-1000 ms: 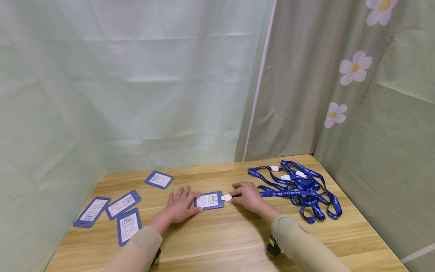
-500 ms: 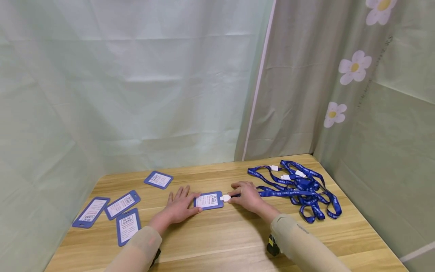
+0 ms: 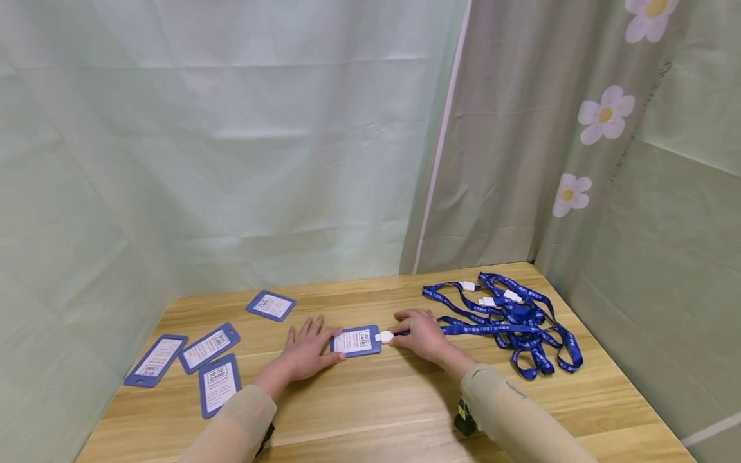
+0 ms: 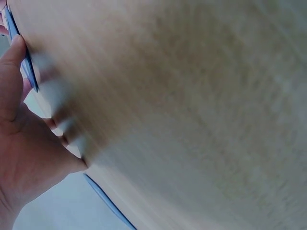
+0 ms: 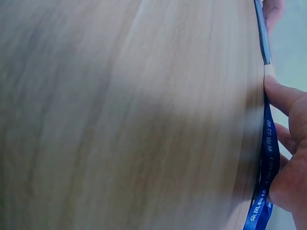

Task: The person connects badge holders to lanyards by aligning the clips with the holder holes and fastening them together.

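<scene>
A blue badge holder (image 3: 356, 341) with a white card lies flat at the middle of the table, its slotted end to the right. My left hand (image 3: 307, 350) holds its left end between thumb and index finger, the other fingers spread on the table. My right hand (image 3: 422, 334) pinches the white plastic clip (image 3: 384, 337) of a blue lanyard (image 3: 475, 330). The clip's narrow tip meets the holder's right end. In the right wrist view the thumb presses at the clip (image 5: 269, 71), and the printed strap (image 5: 268, 143) runs back under the hand.
Several more blue lanyards (image 3: 523, 315) with white clips lie tangled at the right. Three badge holders (image 3: 220, 386) lie at the left, and another badge holder (image 3: 271, 305) lies farther back. Curtains (image 3: 289, 161) surround the wooden table (image 3: 370, 418) at the back and sides.
</scene>
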`<state>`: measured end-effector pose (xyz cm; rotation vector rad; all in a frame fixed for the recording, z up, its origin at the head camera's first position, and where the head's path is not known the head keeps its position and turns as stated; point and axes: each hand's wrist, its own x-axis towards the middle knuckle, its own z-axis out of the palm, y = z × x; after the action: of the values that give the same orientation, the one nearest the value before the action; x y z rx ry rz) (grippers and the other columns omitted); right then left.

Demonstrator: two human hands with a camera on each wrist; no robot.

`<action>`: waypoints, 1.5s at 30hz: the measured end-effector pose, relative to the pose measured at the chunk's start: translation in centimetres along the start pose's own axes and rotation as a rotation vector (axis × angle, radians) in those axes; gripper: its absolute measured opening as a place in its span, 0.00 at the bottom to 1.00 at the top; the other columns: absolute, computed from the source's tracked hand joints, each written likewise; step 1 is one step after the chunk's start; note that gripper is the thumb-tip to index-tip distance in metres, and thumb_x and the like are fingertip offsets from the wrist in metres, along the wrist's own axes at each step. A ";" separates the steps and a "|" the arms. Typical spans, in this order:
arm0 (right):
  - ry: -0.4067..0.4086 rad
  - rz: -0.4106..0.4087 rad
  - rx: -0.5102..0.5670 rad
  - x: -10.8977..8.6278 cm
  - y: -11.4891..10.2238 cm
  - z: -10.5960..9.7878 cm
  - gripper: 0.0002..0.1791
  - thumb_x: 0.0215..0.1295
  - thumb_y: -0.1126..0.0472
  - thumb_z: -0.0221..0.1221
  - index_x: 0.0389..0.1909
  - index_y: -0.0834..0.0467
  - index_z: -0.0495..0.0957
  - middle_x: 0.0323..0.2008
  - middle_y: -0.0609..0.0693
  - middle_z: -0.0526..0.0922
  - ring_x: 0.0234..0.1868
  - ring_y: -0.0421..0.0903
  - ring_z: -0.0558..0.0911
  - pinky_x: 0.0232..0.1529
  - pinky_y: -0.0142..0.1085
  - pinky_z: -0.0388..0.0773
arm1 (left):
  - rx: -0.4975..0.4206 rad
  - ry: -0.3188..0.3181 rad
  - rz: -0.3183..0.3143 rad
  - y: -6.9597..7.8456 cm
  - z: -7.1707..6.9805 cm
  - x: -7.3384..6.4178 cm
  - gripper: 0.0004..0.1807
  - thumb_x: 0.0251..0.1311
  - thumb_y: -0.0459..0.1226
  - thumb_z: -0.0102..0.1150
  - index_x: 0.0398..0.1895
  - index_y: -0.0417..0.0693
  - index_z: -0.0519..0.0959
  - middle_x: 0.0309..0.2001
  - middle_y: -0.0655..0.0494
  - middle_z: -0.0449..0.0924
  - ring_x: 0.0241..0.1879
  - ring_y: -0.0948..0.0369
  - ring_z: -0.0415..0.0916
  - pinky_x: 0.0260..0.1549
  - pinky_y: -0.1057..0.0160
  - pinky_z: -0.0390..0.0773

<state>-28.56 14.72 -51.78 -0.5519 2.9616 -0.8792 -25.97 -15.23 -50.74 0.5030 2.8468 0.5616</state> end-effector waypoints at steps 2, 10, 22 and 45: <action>0.000 0.001 0.001 0.0 0.0 0.0 0.14 0.61 0.50 0.73 0.46 0.49 0.91 0.65 0.49 0.78 0.71 0.57 0.68 0.76 0.61 0.45 | 0.003 0.003 0.001 0.0 0.0 0.0 0.36 0.68 0.60 0.58 0.75 0.59 0.68 0.80 0.35 0.45 0.78 0.34 0.37 0.69 0.25 0.33; 0.001 -0.005 0.006 -0.1 0.0 -0.1 0.14 0.61 0.49 0.73 0.46 0.49 0.91 0.65 0.49 0.78 0.71 0.57 0.68 0.76 0.61 0.45 | -0.001 0.001 0.004 0.1 -0.2 0.0 0.36 0.68 0.60 0.59 0.76 0.58 0.68 0.80 0.35 0.45 0.78 0.34 0.37 0.69 0.25 0.33; 0.005 -0.035 0.008 -0.4 0.1 -0.1 0.15 0.62 0.48 0.72 0.48 0.48 0.90 0.66 0.50 0.78 0.72 0.57 0.68 0.76 0.63 0.44 | -0.018 0.021 0.016 -0.2 -0.2 -0.2 0.37 0.67 0.60 0.61 0.75 0.55 0.69 0.80 0.34 0.46 0.78 0.33 0.38 0.69 0.25 0.33; -0.026 -0.083 -0.058 -0.5 0.2 -0.7 0.16 0.65 0.51 0.70 0.52 0.49 0.88 0.65 0.52 0.78 0.70 0.58 0.70 0.74 0.64 0.50 | 0.036 0.085 0.028 -0.3 -0.1 -0.3 0.38 0.65 0.61 0.62 0.74 0.56 0.72 0.78 0.36 0.55 0.77 0.35 0.46 0.71 0.28 0.42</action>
<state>-28.27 15.41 -51.40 -0.6877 2.9680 -0.7875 -25.78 -15.71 -50.70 0.5392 2.9392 0.5501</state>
